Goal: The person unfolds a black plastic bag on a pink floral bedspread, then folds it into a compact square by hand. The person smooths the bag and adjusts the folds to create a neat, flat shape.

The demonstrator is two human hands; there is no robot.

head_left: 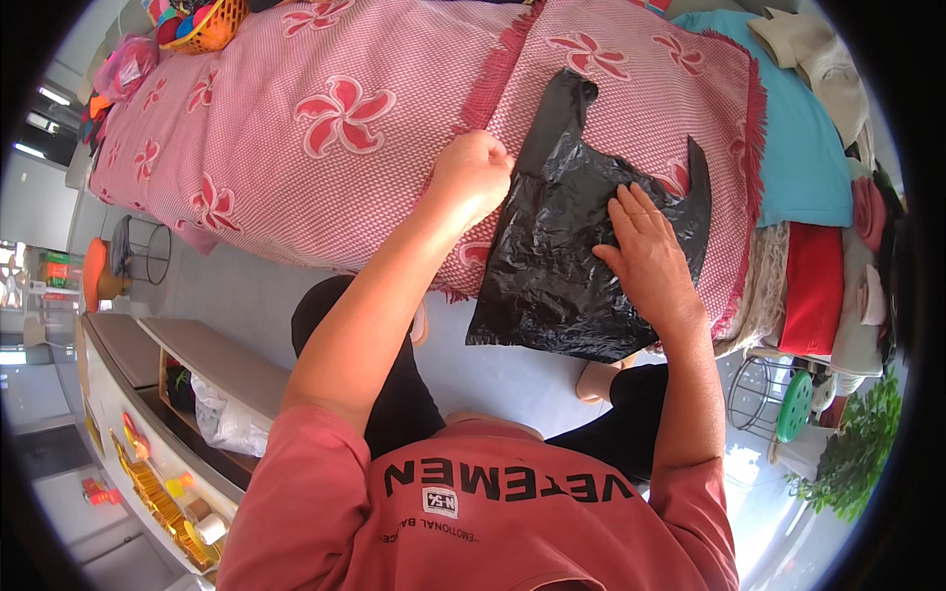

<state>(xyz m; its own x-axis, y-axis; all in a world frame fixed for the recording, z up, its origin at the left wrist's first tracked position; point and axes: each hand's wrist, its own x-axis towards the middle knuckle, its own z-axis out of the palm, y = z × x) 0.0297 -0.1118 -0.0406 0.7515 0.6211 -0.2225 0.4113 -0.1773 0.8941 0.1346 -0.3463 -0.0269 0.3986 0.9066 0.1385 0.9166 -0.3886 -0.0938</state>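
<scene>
A black plastic bag (552,256) with two handle loops lies spread on a pink patterned blanket (414,59), its lower end hanging over the near edge. At the bag's left side, just below the left handle, my left hand (471,179) is closed in a fist with the fingers at the bag's edge; the fingertips themselves are hidden. My right hand (645,241) rests flat on the right half of the bag, fingers stretched out and pointing away from me. Creases run across the bag's shiny surface.
A yellow basket (212,28) of colourful balls stands at the far left. Blue cloth (803,138) and red cloth (814,286) lie to the right. An open drawer (212,364) is at my left, and a green-topped stool (794,406) with a plant (857,453) stands at the right.
</scene>
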